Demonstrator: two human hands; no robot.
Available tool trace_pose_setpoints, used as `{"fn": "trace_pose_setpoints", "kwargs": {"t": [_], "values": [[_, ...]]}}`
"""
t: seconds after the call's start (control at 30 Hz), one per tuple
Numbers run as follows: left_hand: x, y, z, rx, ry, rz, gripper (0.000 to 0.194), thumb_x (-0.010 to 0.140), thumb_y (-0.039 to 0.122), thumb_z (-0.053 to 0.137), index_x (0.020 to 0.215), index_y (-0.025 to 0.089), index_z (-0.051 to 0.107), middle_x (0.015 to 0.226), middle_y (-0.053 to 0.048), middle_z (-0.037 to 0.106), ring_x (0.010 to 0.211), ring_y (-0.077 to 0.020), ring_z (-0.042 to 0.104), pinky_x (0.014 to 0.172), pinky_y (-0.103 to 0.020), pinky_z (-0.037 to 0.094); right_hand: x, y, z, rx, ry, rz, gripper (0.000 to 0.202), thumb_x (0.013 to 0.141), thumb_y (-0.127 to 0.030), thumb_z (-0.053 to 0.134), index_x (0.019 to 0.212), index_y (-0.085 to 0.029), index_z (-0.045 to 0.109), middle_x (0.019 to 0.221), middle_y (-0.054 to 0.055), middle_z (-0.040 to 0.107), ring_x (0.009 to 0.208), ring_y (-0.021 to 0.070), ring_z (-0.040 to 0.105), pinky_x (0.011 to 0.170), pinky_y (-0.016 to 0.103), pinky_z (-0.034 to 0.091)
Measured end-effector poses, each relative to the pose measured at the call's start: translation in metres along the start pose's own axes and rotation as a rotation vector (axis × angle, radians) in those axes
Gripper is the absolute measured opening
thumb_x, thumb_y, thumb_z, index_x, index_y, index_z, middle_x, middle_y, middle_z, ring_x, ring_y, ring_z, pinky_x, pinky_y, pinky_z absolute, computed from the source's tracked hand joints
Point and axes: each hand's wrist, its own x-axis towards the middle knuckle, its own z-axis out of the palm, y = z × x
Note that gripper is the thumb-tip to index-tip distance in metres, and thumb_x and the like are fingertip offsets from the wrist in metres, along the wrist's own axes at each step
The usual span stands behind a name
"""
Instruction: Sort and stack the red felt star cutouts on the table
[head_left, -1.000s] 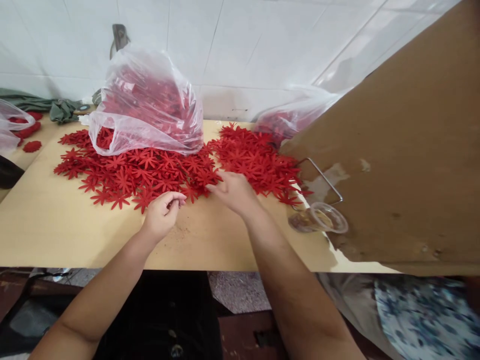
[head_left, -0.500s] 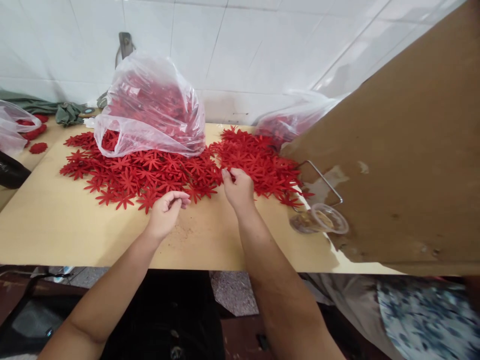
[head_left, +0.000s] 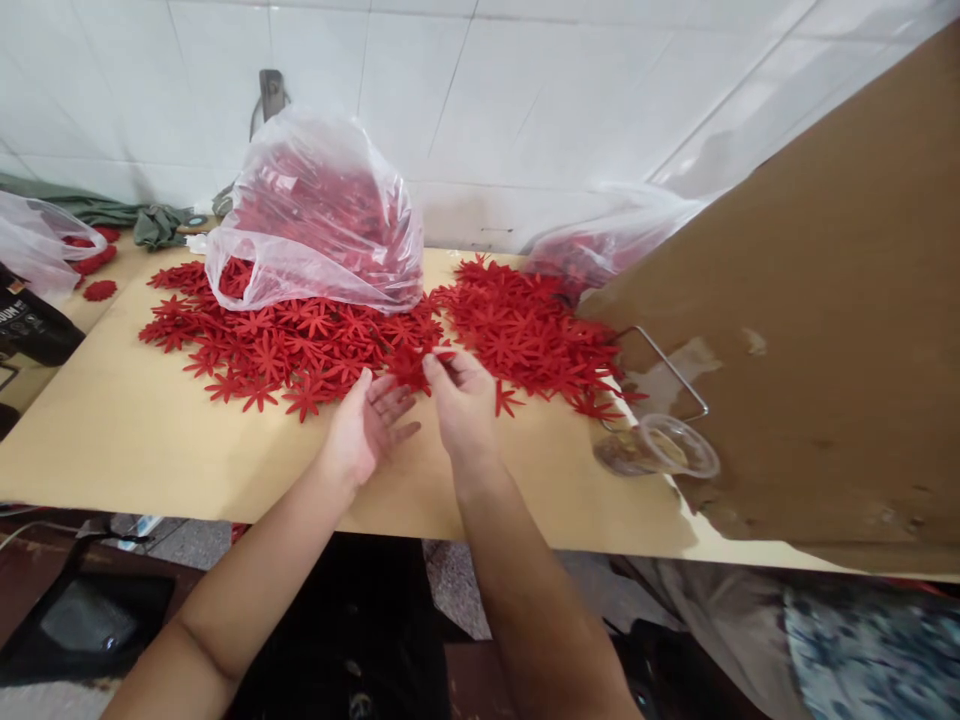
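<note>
A wide pile of red, flower-shaped cutouts (head_left: 315, 325) with narrow petals lies on the tabletop. My right hand (head_left: 463, 400) is closed in a pinch on a red flower cutout (head_left: 411, 368), which is blurred and overlaps the pile behind it. Beside it, my left hand (head_left: 367, 425) is open, palm turned up and fingers spread, with nothing in it. A second heap of red flower cutouts (head_left: 517, 325) lies just beyond my right hand, and one loose cutout (head_left: 507, 399) sits at its near edge.
A clear plastic bag (head_left: 322, 215) full of red pieces rests on the pile. To the right stand a tilted plastic cup (head_left: 660, 447), a metal wire handle (head_left: 671, 370) and a large brown board (head_left: 817, 300). A dark bottle (head_left: 37, 325) lies at the left.
My left hand has opened from a curled pose and turned palm up, moving right. My right hand has come slightly toward it with a red flower cutout. The camera view has shifted a little.
</note>
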Motion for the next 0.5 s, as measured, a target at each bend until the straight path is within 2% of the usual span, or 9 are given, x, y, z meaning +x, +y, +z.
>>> {"fn": "trace_pose_setpoints", "kwargs": {"t": [0.1,0.2,0.27,0.33,0.4,0.5], "values": [[0.007,-0.005,0.007,-0.185,-0.064,-0.047,0.039,0.085,0.047,0.037,0.07,0.016,0.057,0.067,-0.002,0.059,0.071,-0.0142,0.059,0.078,-0.031,0.045,-0.03,-0.014,0.009,-0.084,-0.157,-0.063,0.016,0.075,-0.032,0.058,0.087,-0.021,0.061,0.085,0.004,0.064,0.081,0.0169,0.06,0.078,0.035,0.048],[0.011,-0.008,0.005,-0.267,-0.094,-0.054,0.038,0.086,0.042,0.038,0.064,0.015,0.055,0.063,-0.001,0.058,0.064,-0.0105,0.057,0.079,-0.026,0.044,-0.041,-0.02,0.008,-0.089,-0.248,-0.156,0.013,0.074,-0.028,0.061,0.085,-0.022,0.063,0.1,0.006,0.063,0.1,0.0198,0.057,0.092,0.041,0.042],[0.011,-0.009,0.003,-0.261,-0.074,-0.064,0.035,0.087,0.037,0.039,0.065,0.015,0.057,0.064,0.0,0.059,0.06,-0.0087,0.056,0.078,-0.025,0.044,-0.04,-0.02,0.005,0.005,-0.275,-0.089,0.012,0.074,-0.029,0.061,0.083,-0.022,0.063,0.099,0.006,0.064,0.099,0.0193,0.058,0.092,0.04,0.044],[0.011,-0.009,0.001,-0.245,-0.03,-0.07,0.034,0.087,0.034,0.039,0.066,0.015,0.058,0.062,0.0,0.06,0.056,-0.0083,0.056,0.078,-0.027,0.046,-0.039,-0.018,0.003,0.09,-0.254,0.016,0.013,0.073,-0.031,0.062,0.08,-0.021,0.062,0.092,0.005,0.066,0.089,0.0176,0.061,0.084,0.037,0.048],[0.012,-0.007,0.001,-0.225,0.004,-0.079,0.035,0.087,0.034,0.038,0.066,0.014,0.059,0.06,-0.001,0.06,0.055,-0.0092,0.056,0.078,-0.029,0.047,-0.038,-0.016,0.002,0.112,-0.179,0.071,0.014,0.072,-0.032,0.063,0.079,-0.02,0.061,0.082,0.003,0.066,0.078,0.0155,0.062,0.075,0.033,0.051],[0.011,-0.003,0.0,-0.181,0.027,-0.093,0.035,0.087,0.034,0.039,0.071,0.011,0.061,0.062,-0.004,0.063,0.062,-0.0124,0.061,0.08,-0.031,0.048,-0.03,-0.01,-0.004,0.02,-0.024,0.03,0.017,0.072,-0.035,0.061,0.078,-0.019,0.058,0.07,0.001,0.063,0.064,0.0133,0.058,0.064,0.029,0.05]]}}
